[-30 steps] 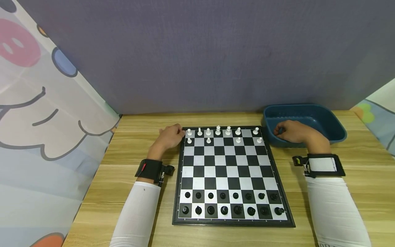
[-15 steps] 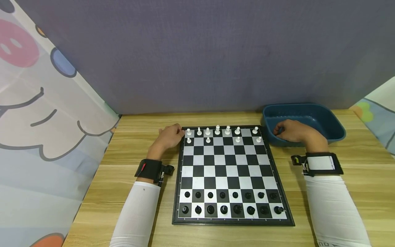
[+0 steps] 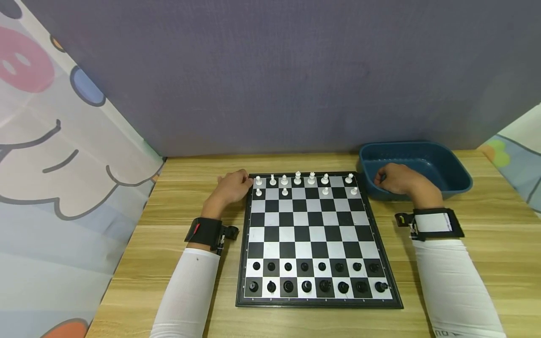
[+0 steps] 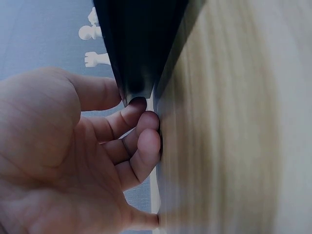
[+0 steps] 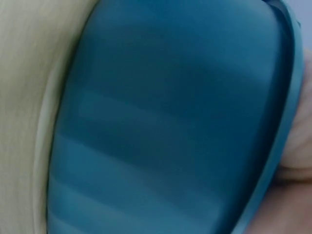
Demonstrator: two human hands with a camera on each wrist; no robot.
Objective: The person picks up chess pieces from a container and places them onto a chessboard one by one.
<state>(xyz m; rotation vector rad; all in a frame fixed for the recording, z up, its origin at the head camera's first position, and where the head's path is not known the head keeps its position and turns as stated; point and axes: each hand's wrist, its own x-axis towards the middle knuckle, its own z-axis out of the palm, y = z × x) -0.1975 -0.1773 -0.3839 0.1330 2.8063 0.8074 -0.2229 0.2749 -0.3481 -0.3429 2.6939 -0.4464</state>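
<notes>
My left hand (image 3: 230, 188) pinches the far left corner of the black-framed chessboard (image 3: 301, 218). In the left wrist view the thumb (image 4: 97, 92) lies along one side of that corner, with curled fingertips at the other. Over at the right, my right hand (image 3: 399, 180) reaches into a blue plastic basin (image 3: 460, 180), its fingers bent. Its fingertips are hidden, so whether they hold anything cannot be told. White chess pieces (image 3: 297, 178) stand along the far edge of the board, with gaps in both rows. Two rows of black chess pieces (image 3: 306, 286) stand at the near edge.
The board and basin sit on a wood-grain table (image 3: 169, 230). A dark grey panel (image 3: 270, 80) rises behind them. Cartoon-printed cloth (image 3: 63, 188) hangs at the left, and more shows at the far right.
My right wrist and forearm have shifted slightly to the left, while the hand stays in the basin. The left hand and the pieces on the board have not visibly moved.
</notes>
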